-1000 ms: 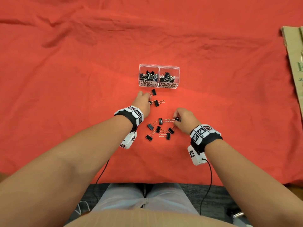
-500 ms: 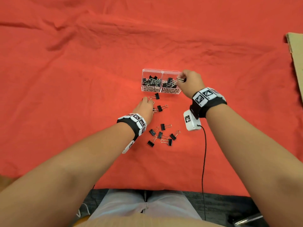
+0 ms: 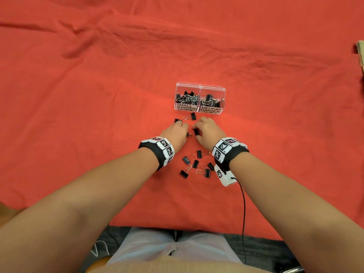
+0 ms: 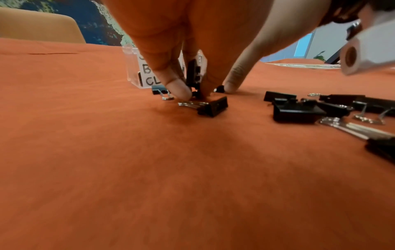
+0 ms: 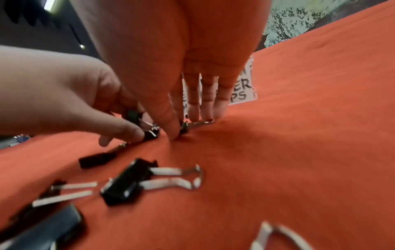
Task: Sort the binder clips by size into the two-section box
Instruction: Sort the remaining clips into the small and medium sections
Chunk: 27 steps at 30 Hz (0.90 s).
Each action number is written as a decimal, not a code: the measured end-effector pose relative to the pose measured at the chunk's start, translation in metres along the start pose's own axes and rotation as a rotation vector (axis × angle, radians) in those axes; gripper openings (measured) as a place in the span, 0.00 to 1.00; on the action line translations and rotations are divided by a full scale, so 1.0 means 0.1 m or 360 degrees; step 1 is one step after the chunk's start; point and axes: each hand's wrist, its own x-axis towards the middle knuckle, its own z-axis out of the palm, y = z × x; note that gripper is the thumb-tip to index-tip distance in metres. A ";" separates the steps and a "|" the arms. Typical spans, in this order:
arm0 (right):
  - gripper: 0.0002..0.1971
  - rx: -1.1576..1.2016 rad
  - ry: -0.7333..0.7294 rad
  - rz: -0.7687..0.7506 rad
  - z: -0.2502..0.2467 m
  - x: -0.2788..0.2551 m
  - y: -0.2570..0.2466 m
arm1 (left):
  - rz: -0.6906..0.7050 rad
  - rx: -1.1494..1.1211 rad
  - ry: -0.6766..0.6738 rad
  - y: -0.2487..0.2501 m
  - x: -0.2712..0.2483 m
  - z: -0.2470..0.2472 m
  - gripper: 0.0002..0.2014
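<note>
The clear two-section box (image 3: pixel 200 86) stands on the red cloth, labelled small on its left and medium on its right, with black clips in both sections. My left hand (image 3: pixel 182 125) is down on the cloth just in front of it. It holds one black clip (image 4: pixel 193 72) upright in its fingers, and its thumb and finger press on a small clip (image 4: pixel 213 105). My right hand (image 3: pixel 197 129) is beside it, pinching another clip (image 5: pixel 183 128) between thumb (image 5: pixel 173 130) and fingers. One loose clip (image 3: pixel 192 116) lies by the box.
Several more black clips (image 3: pixel 197 164) lie in a cluster between my wrists, close to me. A cardboard edge (image 3: pixel 360 54) shows at the far right. The right wrist camera's cable (image 3: pixel 243 203) trails back toward my lap.
My right hand came back from over the box's medium section, down to the cloth beside my left hand. My left hand stayed among the clips in front of the box.
</note>
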 end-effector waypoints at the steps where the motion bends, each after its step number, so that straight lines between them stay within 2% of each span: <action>1: 0.17 0.0006 0.0033 0.0002 0.01 -0.02 0.03 | 0.0003 -0.0024 -0.0011 -0.01 0.00 -0.01 0.11; 5: 0.15 0.0192 0.0066 0.0026 0.01 -0.16 0.09 | 0.0017 -0.0221 0.0061 0.01 0.00 -0.08 0.10; 9: 0.15 0.0367 -0.0100 0.0021 0.02 -0.37 0.08 | 0.0011 -0.0479 0.0252 0.11 0.02 -0.23 0.08; 14: 0.17 0.0108 -0.0186 -0.0183 0.13 -0.51 0.09 | 0.0083 -0.0660 0.0410 0.35 0.22 -0.55 0.06; 17: 0.18 0.0085 -0.0191 -0.0139 0.18 -0.55 0.11 | 0.0076 -0.0706 0.0521 0.48 0.39 -0.73 0.06; 22: 0.13 0.0214 -0.0138 -0.0108 0.20 -0.60 0.14 | 0.0069 -0.0563 0.0438 0.58 0.69 -0.80 0.07; 25: 0.09 0.0320 -0.0112 -0.0084 0.22 -0.61 0.17 | 0.0083 -0.0458 0.0332 0.58 0.79 -0.74 0.12; 27: 0.08 0.0462 -0.0056 0.0025 0.20 -0.61 0.20 | 0.0130 -0.0403 0.0306 0.55 0.80 -0.69 0.17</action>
